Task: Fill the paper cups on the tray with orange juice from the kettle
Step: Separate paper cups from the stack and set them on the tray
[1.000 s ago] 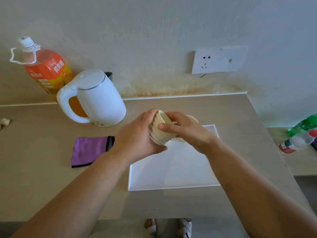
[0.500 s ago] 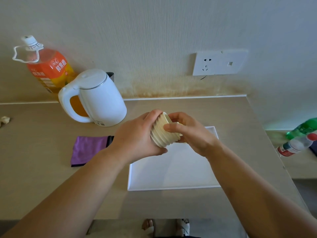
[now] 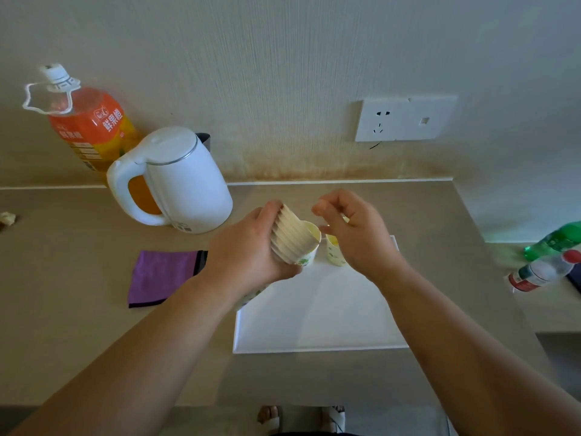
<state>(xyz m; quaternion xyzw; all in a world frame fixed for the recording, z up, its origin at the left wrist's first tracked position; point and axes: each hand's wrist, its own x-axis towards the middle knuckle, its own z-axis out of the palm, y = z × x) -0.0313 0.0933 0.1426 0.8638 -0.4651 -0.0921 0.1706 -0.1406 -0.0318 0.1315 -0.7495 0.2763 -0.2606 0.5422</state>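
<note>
Head view, left hand (image 3: 248,256) grips cup stack (image 3: 293,236), right hand (image 3: 355,237) relaxed, 鲜果橙 bottle (image 3: 91,130)

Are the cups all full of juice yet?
Not yet. One paper cup stands on the tray and looks empty. The left hand grips the cup stack, and the right hand hovers beside it. The kettle sits untouched, so all the pouring is left.

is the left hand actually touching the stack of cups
Touching. The head view shows the left hand gripping the stack of paper cups, thumb on its upper side and fingers curled beneath.
</note>
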